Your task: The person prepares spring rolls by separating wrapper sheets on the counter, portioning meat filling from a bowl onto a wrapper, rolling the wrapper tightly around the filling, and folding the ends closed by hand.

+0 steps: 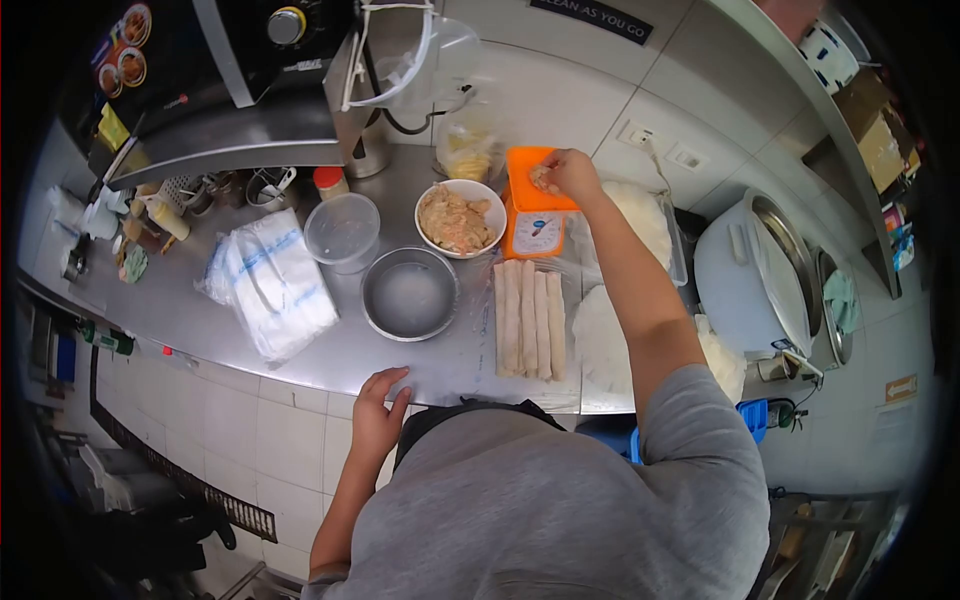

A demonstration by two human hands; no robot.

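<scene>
My right hand (570, 176) reaches over an orange tray (527, 187), its fingers closed around a pinch of pale filling. Near the steel counter's front edge is my left hand (380, 405), fingers apart and holding nothing. A white bowl (462, 218) of pinkish filling stands left of the orange tray, with a metal bowl (410, 293) nearer me. Several pale rolls (529, 320) lie side by side on plastic. Right of them, round white wrappers (604, 345) are partly hidden by my right arm. A labelled orange container (537, 233) sits just below the tray.
A clear tub (343, 229) and plastic bags (275, 285) lie on the left of the counter (200, 318). A bag of yellow food (467, 155) stands by the wall. At the right is a large pale container (750, 275); a shelf (825, 130) overhangs the right side.
</scene>
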